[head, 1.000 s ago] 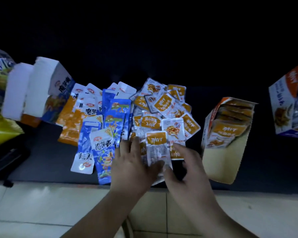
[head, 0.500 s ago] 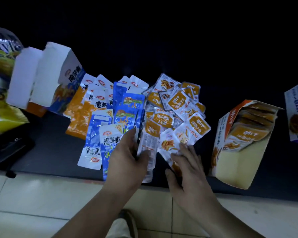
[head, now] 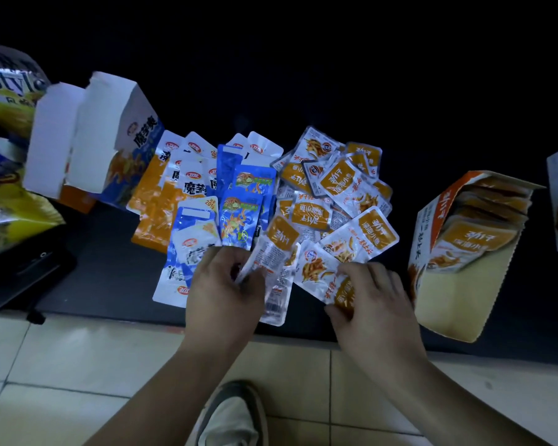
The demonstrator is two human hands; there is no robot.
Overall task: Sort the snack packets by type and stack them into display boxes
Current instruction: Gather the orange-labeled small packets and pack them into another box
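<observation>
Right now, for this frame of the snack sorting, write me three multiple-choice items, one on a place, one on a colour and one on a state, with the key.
1. Where does the filled box stand relative to the loose pile?
A. left of it
B. on the floor
C. right of it

2. What colour are the labels on the boxed packets?
A. orange
B. blue
C. green

3. What is the left hand doing?
A. lying flat on the tiles
B. gripping a few packets
C. hanging empty

Key:
1 C: the box stands at the pile's right, with packets stacked inside.
2 A: orange label panels show at its open top.
3 B: its fingers curl round packets at the pile's near edge, while the right hand pinches another packet.
</observation>
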